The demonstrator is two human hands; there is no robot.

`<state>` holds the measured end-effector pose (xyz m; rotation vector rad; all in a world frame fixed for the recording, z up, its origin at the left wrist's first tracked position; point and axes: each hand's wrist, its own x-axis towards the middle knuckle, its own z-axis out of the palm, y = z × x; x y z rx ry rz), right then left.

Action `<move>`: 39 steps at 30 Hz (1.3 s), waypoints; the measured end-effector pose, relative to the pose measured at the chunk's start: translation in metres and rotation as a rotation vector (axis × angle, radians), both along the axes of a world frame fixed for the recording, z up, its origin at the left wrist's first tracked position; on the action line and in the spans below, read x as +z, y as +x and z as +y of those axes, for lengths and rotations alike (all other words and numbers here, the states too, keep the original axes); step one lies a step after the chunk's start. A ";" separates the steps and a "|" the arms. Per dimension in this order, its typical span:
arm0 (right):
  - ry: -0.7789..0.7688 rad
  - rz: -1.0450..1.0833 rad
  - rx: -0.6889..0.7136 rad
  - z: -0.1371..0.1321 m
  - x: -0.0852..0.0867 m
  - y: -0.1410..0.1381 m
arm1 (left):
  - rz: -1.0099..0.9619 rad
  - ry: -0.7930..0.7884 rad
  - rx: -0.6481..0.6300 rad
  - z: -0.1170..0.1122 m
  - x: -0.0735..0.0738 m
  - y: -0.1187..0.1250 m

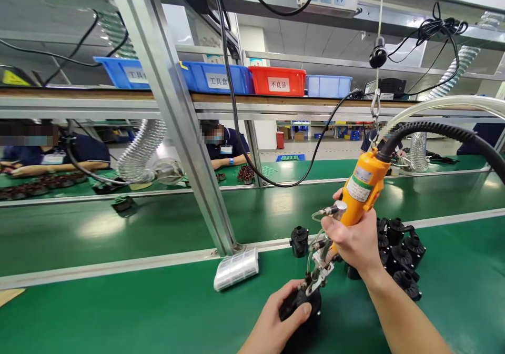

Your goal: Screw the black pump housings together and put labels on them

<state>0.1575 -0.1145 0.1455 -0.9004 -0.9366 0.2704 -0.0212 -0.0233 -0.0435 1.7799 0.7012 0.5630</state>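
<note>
My right hand (352, 239) is wrapped round an orange electric screwdriver (362, 186) that hangs from a cord, with a black hose at its top. Its metal tip (314, 280) presses down on a round black pump part (302, 305) on the green bench. My left hand (276, 317) grips that black part from the left side and holds it on the mat. A cluster of several similar black parts (400, 254) lies just right of my right hand, and one more black part (299, 241) stands behind the tool.
A slanted aluminium post (185, 133) rises from the bench, with a clear plastic piece (235, 269) at its foot. Beyond is a green conveyor (118, 222). Other people sit at the far bench (224, 146). Blue and red bins (279, 80) line the shelf above.
</note>
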 end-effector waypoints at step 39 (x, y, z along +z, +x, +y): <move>0.000 -0.007 0.196 -0.015 -0.004 -0.021 | -0.137 0.056 -0.244 -0.010 0.004 0.009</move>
